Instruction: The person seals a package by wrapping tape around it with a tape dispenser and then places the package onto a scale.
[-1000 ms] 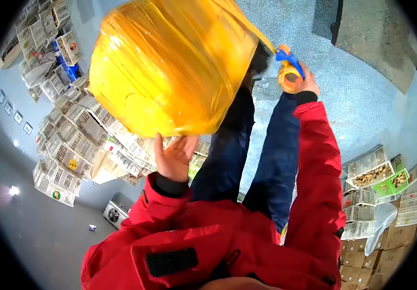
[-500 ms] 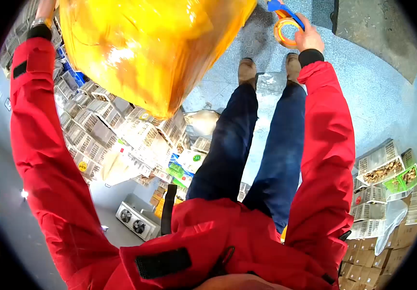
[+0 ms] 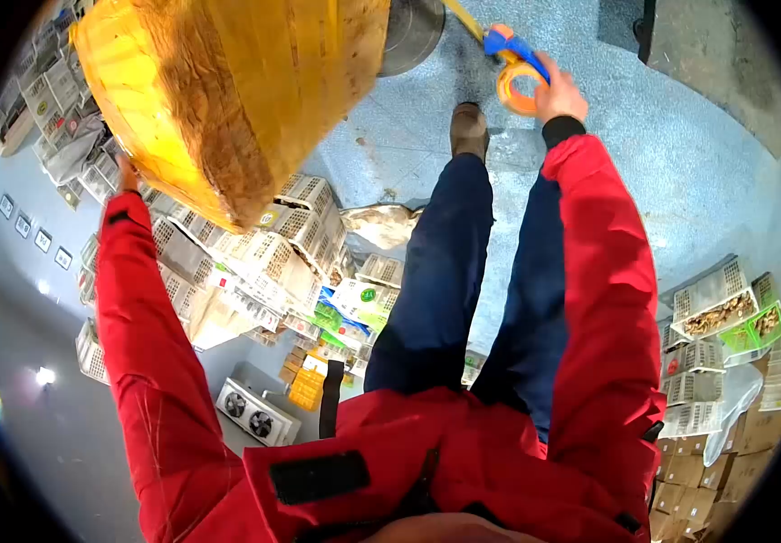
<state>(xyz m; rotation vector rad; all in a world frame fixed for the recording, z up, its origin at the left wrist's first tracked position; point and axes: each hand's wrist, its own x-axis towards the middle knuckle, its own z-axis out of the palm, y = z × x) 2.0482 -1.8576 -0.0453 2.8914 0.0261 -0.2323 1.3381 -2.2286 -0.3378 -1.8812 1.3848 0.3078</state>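
A large package (image 3: 273, 100) wrapped in shiny yellow film or tape, with a wrinkled brown side, fills the upper left and stands tilted. My left hand (image 3: 126, 174) is at its lower left edge, seemingly touching it; its fingers are too small and partly hidden to read. My right hand (image 3: 560, 96) grips a blue tape dispenser (image 3: 519, 47) carrying an orange tape roll (image 3: 519, 89). From the dispenser a yellow strip of tape (image 3: 464, 18) runs up and left toward the top edge of the view.
White plastic crates (image 3: 268, 258) are stacked on the left, others (image 3: 712, 303) on the right near a green basket (image 3: 757, 330). Brown cartons (image 3: 680, 493) stand lower right. A fan unit (image 3: 257, 414) and a dark round object (image 3: 411, 36) are visible. Blue floor (image 3: 617, 217) lies underfoot.
The package has turned and shifted left, showing its brown side. My left hand has come down along its edge. My right hand with the tape dispenser has moved slightly left and down; a tape strip now shows.
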